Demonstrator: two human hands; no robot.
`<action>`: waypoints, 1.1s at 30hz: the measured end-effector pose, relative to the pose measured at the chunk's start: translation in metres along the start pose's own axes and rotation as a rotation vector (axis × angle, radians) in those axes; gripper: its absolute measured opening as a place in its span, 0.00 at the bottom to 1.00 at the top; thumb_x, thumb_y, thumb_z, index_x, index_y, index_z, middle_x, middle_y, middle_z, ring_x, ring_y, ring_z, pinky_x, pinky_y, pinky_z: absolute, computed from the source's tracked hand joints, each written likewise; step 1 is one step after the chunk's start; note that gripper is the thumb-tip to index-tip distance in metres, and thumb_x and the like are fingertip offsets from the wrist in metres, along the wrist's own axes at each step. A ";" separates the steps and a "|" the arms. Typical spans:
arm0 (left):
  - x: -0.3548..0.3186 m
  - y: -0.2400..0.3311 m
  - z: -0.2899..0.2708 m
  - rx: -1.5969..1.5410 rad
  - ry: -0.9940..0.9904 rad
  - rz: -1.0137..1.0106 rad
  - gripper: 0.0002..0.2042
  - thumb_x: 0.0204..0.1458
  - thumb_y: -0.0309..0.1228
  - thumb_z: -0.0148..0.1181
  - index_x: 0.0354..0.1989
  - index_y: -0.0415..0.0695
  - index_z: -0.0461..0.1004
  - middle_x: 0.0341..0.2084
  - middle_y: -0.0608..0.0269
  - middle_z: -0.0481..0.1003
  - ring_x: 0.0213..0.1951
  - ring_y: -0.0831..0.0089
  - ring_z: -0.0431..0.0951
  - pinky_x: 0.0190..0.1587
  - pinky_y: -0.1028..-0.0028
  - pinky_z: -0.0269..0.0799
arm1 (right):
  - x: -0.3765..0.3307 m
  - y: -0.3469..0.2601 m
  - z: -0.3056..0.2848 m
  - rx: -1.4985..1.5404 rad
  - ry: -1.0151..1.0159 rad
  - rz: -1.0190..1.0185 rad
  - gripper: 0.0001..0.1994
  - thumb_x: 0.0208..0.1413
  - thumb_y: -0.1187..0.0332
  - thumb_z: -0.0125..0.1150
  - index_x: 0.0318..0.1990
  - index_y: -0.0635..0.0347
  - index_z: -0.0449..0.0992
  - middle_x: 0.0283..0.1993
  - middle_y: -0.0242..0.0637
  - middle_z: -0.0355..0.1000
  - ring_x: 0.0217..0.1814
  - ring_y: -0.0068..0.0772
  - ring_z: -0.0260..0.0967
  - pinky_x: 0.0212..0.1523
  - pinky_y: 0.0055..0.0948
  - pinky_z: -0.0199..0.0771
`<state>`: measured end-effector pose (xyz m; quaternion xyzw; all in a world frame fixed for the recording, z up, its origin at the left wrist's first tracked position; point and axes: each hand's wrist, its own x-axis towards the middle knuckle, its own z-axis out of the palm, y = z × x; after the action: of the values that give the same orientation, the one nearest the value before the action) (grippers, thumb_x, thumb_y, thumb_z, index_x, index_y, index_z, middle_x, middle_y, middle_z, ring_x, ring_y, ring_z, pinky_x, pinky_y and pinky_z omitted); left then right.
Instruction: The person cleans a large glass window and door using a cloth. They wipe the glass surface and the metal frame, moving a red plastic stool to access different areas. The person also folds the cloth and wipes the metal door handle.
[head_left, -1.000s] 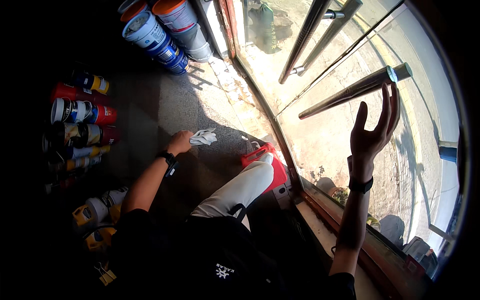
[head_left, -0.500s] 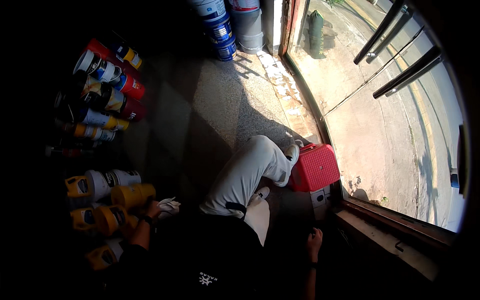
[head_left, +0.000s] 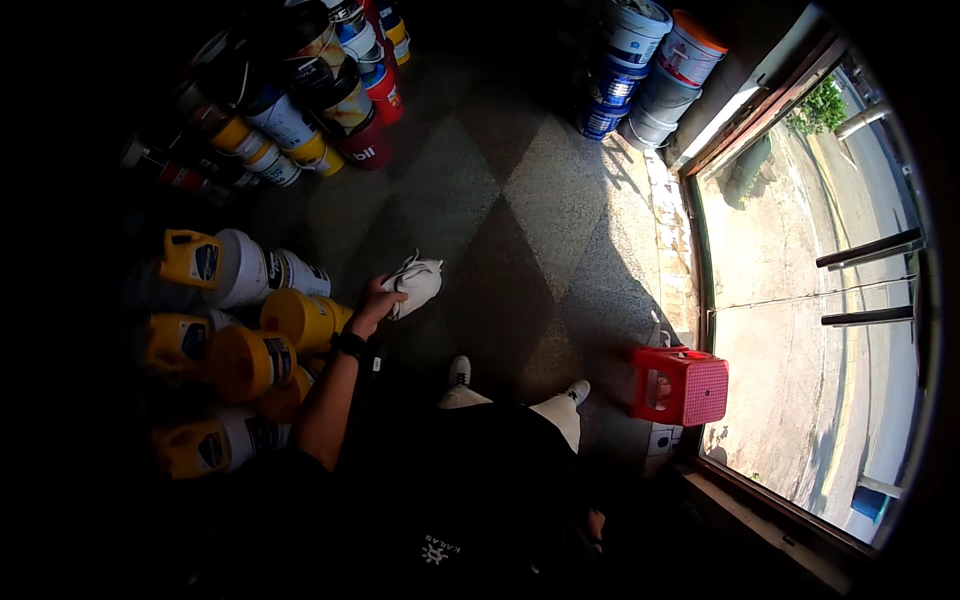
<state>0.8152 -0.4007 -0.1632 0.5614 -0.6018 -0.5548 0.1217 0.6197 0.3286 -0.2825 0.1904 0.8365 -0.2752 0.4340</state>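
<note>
Near the middle of the head view, the left hand (head_left: pixel 375 305) is closed on a crumpled white cloth (head_left: pixel 415 282). The grip is tight around the cloth's lower left end, fingers curled over it, while most of the cloth bulges out above and to the right of the knuckles, its loose corner sticking up. A dark band sits on the wrist just below the hand, and the forearm runs down and left toward the body. The cloth hangs over the speckled stone floor (head_left: pixel 560 200), which is laid in a diamond pattern of lighter and darker slabs.

Just left of the hand stand yellow jugs (head_left: pixel 190 258) and yellow-lidded containers, close packed, with the nearest yellow lid (head_left: pixel 285 315) almost beside the wrist. Further up, rows of paint cans (head_left: pixel 300 120) lie stacked on their sides. Large paint buckets (head_left: pixel 650 60) stand near the top, beside the window frame.

Below the hand, two white shoes (head_left: pixel 460 372) and light trouser legs show on the floor. A red plastic stool (head_left: pixel 685 385) stands to the right of them, next to the low window sill, well apart from the cloth. Sunlit ground lies outside the glass.

The right hand cannot be made out; only a dim patch shows low in the shadow, so its grip cannot be told.
</note>
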 end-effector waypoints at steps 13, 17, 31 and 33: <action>-0.007 0.139 -0.015 -0.601 -0.426 0.038 0.18 0.55 0.28 0.64 0.54 0.42 0.75 0.43 0.64 0.80 0.41 0.77 0.80 0.39 0.74 0.77 | -0.155 -0.554 0.170 -0.191 -0.266 -1.369 0.30 0.58 0.66 0.68 0.68 0.59 0.66 0.67 0.47 0.68 0.68 0.47 0.67 0.65 0.42 0.70; 0.045 0.155 0.026 -0.332 -0.607 0.161 0.18 0.56 0.32 0.65 0.54 0.39 0.76 0.41 0.63 0.80 0.40 0.78 0.80 0.39 0.75 0.77 | -0.197 -0.625 0.195 -0.449 -0.175 -1.690 0.40 0.51 0.65 0.76 0.71 0.56 0.62 0.72 0.48 0.62 0.71 0.53 0.62 0.67 0.46 0.69; 0.177 0.327 0.222 -0.235 -0.491 0.075 0.23 0.55 0.31 0.68 0.57 0.48 0.64 0.39 0.63 0.77 0.39 0.77 0.75 0.39 0.73 0.72 | -0.036 -0.773 0.087 -0.149 -0.186 -1.505 0.15 0.51 0.71 0.71 0.46 0.62 0.78 0.53 0.43 0.76 0.58 0.51 0.72 0.60 0.42 0.70; 0.196 0.339 0.251 -0.137 -0.287 0.208 0.22 0.57 0.27 0.65 0.58 0.49 0.64 0.35 0.66 0.74 0.34 0.80 0.73 0.35 0.76 0.69 | -0.022 -0.794 0.063 -0.118 -0.162 -1.542 0.14 0.51 0.72 0.70 0.44 0.63 0.78 0.52 0.44 0.76 0.58 0.52 0.72 0.60 0.43 0.70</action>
<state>0.3723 -0.5098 -0.0727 0.4017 -0.6287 -0.6533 0.1289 0.2284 -0.3284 -0.0593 -0.4894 0.7116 -0.4672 0.1891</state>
